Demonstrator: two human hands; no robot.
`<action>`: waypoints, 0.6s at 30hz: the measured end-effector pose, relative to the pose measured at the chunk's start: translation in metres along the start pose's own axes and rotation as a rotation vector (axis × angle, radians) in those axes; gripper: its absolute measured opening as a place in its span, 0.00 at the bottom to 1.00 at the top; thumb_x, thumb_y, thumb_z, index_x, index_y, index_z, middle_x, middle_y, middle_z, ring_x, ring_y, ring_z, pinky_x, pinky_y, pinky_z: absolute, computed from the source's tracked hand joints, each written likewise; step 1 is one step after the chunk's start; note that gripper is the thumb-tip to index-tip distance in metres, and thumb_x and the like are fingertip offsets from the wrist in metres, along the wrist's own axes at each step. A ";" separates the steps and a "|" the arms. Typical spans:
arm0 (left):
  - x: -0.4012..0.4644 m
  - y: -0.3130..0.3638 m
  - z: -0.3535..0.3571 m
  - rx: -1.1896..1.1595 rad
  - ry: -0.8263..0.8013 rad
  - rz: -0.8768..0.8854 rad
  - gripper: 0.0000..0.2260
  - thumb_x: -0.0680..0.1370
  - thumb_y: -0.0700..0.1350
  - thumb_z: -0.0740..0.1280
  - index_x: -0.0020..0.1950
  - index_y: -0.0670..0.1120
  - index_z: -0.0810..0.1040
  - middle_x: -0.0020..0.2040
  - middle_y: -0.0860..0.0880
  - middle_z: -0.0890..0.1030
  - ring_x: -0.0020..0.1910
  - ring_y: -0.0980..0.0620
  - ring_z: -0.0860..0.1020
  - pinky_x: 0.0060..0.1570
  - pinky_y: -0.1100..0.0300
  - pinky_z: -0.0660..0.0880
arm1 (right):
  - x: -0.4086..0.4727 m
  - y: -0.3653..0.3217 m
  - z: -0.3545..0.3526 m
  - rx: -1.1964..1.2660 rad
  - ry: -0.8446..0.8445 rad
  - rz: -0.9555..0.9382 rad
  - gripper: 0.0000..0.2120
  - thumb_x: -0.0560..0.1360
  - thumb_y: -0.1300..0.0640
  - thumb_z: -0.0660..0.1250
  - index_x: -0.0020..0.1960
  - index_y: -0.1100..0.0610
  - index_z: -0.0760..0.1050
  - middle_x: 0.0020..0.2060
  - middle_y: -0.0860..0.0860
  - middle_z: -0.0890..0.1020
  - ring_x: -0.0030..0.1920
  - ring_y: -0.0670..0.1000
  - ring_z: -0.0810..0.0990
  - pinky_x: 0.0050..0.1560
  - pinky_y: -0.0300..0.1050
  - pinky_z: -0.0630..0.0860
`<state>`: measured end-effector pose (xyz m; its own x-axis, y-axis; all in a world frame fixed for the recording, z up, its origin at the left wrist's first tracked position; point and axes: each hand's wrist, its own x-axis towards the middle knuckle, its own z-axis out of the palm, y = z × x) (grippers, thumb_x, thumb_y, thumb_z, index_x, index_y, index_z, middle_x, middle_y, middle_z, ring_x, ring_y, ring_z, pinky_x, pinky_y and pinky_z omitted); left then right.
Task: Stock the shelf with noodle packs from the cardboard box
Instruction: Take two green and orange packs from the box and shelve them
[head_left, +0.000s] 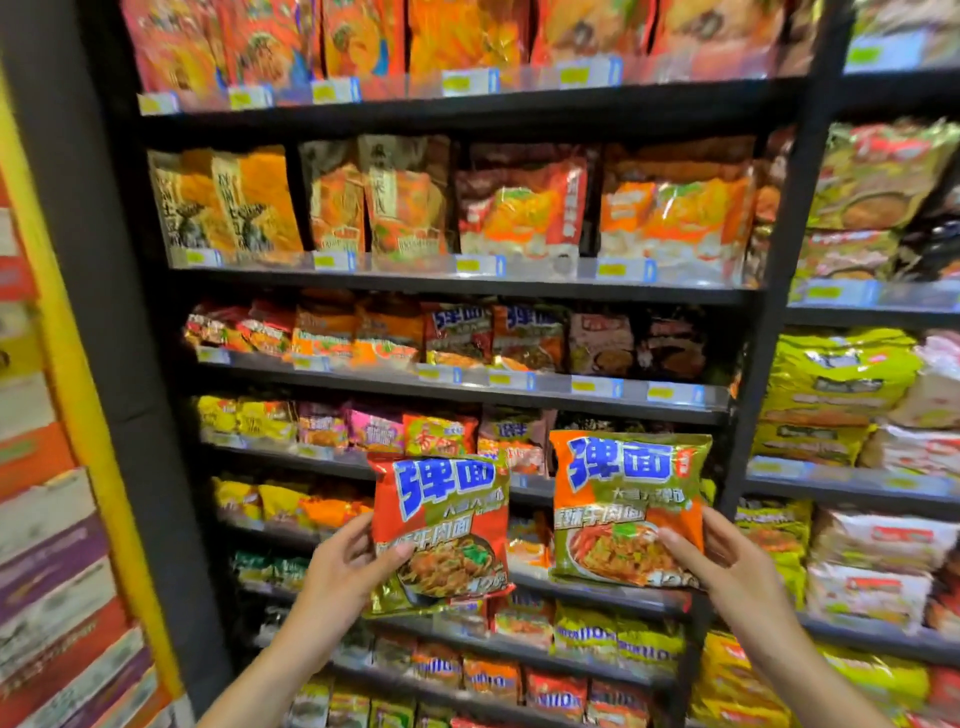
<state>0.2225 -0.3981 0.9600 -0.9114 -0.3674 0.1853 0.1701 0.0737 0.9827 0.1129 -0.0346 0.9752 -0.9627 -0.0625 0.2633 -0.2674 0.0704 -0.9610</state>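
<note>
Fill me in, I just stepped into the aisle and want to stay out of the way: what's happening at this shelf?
A person is stocking instant noodles. Their left hand holds one red and green noodle pack and their right hand holds a matching pack, both raised in front of the dark shelving unit. Packs with the same blue lettering already sit on a shelf above the hands. Neither held pack is on a shelf yet, and the cardboard box is out of view.

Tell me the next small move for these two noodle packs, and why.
Probably lift both packs up to the third shelf. The left hand holds one pack and the right hand the other, and packs with the same blue lettering already stand there.
</note>
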 end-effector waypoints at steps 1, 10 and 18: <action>0.008 0.002 -0.012 -0.006 -0.002 -0.002 0.30 0.64 0.57 0.80 0.64 0.53 0.76 0.55 0.53 0.85 0.54 0.53 0.84 0.54 0.54 0.79 | 0.002 -0.002 0.011 0.016 0.006 0.001 0.30 0.64 0.42 0.76 0.65 0.48 0.78 0.56 0.43 0.85 0.58 0.47 0.82 0.64 0.55 0.77; 0.078 0.015 -0.049 -0.004 -0.040 0.072 0.15 0.74 0.48 0.74 0.58 0.60 0.77 0.50 0.58 0.85 0.43 0.60 0.84 0.46 0.62 0.75 | 0.012 -0.025 0.071 0.071 0.093 -0.026 0.14 0.72 0.56 0.73 0.52 0.40 0.77 0.45 0.36 0.86 0.45 0.36 0.83 0.46 0.38 0.75; 0.149 0.003 -0.050 -0.019 -0.071 0.099 0.16 0.72 0.48 0.75 0.59 0.57 0.79 0.53 0.60 0.85 0.54 0.62 0.81 0.57 0.59 0.73 | 0.061 -0.016 0.092 0.022 0.122 -0.030 0.18 0.72 0.55 0.74 0.61 0.46 0.79 0.51 0.41 0.86 0.50 0.40 0.84 0.52 0.44 0.78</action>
<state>0.1060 -0.4993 0.9906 -0.9140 -0.2928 0.2808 0.2667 0.0880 0.9598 0.0624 -0.1310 0.9993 -0.9526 0.0578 0.2987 -0.2962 0.0482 -0.9539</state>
